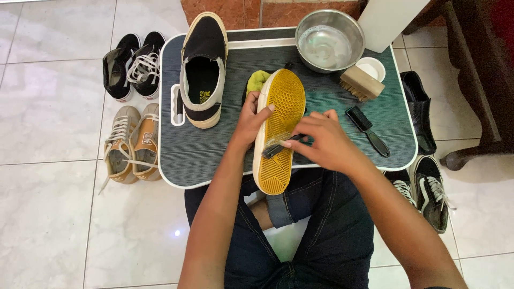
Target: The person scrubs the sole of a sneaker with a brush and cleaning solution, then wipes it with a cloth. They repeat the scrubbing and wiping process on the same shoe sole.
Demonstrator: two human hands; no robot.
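A slip-on shoe is turned sole up over the small dark table, showing its yellow rubber sole and white edge. My left hand grips its left side. My right hand holds a small dark brush with its bristles against the sole's middle. The matching black and cream slip-on shoe stands upright on the table to the left. A yellow-green cloth lies under the held shoe's toe.
A steel bowl of water, a wooden scrub brush, a small white dish and a black handled brush sit on the table's right. Pairs of sneakers stand on the tiled floor, black and tan at left, black at right.
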